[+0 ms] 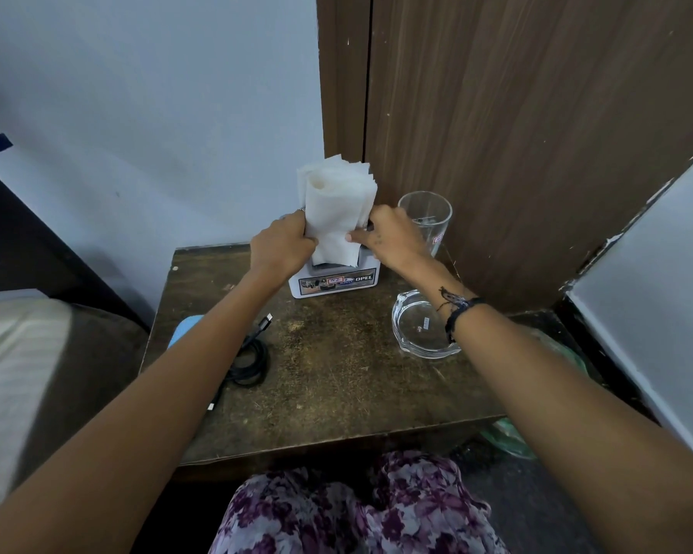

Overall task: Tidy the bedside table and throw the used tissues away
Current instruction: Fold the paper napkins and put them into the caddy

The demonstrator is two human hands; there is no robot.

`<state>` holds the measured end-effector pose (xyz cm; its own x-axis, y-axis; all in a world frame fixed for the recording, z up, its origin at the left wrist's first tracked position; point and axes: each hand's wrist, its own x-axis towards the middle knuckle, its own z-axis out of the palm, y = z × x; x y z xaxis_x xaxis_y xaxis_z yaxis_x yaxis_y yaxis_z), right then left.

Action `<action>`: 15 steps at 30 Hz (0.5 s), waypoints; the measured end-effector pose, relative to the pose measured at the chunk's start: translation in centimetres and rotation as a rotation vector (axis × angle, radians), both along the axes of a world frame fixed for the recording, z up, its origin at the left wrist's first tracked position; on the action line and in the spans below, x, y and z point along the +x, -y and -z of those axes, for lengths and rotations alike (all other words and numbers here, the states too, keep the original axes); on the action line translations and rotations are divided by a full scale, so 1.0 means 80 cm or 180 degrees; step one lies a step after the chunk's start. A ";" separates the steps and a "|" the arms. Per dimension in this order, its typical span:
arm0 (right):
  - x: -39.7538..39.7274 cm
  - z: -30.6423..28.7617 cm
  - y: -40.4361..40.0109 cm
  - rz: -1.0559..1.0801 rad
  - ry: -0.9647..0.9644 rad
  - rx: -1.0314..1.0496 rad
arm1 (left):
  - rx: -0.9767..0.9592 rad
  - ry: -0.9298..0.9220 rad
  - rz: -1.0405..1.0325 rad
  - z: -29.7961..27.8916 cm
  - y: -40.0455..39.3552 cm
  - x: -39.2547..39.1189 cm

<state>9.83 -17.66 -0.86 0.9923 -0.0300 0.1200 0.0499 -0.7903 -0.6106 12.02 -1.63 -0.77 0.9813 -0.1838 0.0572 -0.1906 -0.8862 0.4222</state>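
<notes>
Both hands clasp the stack of tissues standing in its holder: left hand on one side, right hand opposite. Below them, the holder's label reads "OPEL".

Tumbler just beside holder

Both hands closed on a stack of white tissues standing upright in a white holder at the back of a worn wooden bedside table — the left hand gripping one side, the right hand pinching the other. A drinking glass stood just beside the right hand; a glass ashtray and a coiled black cable lay nearer the front.
</notes>
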 end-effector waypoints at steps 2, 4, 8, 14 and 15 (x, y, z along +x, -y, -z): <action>-0.001 -0.001 -0.002 -0.0022 0.0089 -0.0198 | 0.0025 0.0004 -0.0012 0.000 0.001 0.000; -0.001 0.000 -0.003 -0.0054 0.0180 -0.0286 | -0.0051 0.0001 -0.0006 -0.001 0.000 0.000; -0.004 0.002 -0.005 -0.0018 0.0428 -0.0098 | -0.0319 0.0095 0.0019 0.001 -0.005 -0.003; -0.003 0.011 -0.008 0.0166 0.0597 -0.0027 | -0.0548 0.0038 0.0211 0.007 -0.012 0.004; -0.003 0.011 -0.009 0.0168 0.0598 0.0026 | -0.0573 0.0009 0.0265 0.007 -0.013 0.006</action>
